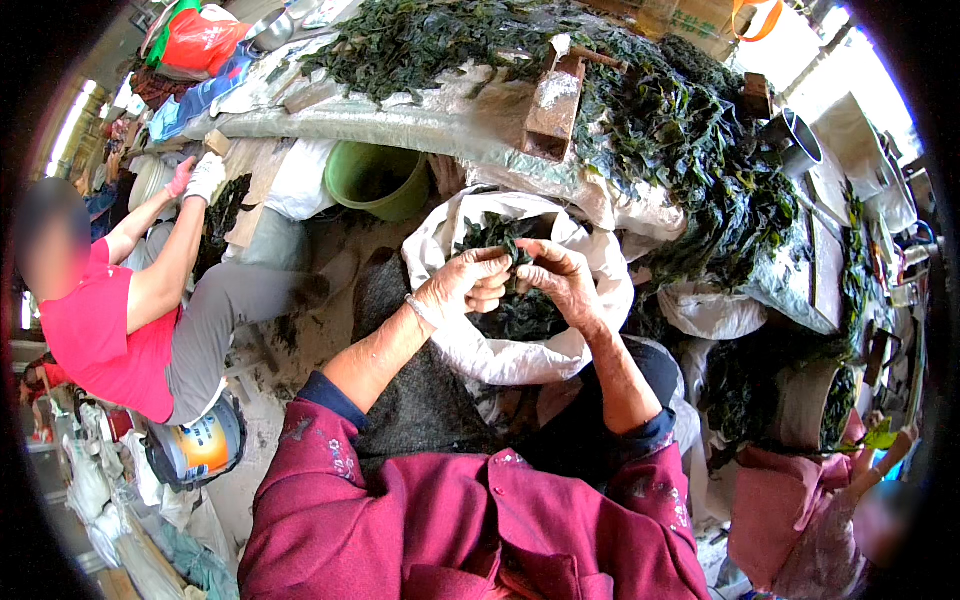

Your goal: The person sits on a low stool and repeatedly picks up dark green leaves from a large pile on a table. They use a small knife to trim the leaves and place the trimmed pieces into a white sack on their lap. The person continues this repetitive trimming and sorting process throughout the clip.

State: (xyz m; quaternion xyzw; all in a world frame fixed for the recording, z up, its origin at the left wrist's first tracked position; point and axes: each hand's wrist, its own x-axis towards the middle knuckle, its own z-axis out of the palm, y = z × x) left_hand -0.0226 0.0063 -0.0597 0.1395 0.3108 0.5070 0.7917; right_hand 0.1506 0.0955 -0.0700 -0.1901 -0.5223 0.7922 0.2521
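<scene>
A white woven sack (510, 364) with a rolled-down rim stands open before me, with dark green seaweed (525, 311) inside. Above its mouth, my left hand (472, 281) and my right hand (559, 281) come close together, fingertips pinching a small dark green piece of seaweed (516, 255) between them. A bracelet circles my left wrist. Beyond the sack, a heap of wet seaweed (675, 127) covers a plastic-covered work surface (337, 124), where a rusty metal block (553, 112) sits near the edge.
A green plastic bucket (382, 180) stands under the surface's edge, left of the sack. At the left, a co-worker in red (112, 315) with gloved hands sits on a bucket (199, 446). Another person (817, 517) is at the lower right. A metal cylinder (801, 142) lies at the right.
</scene>
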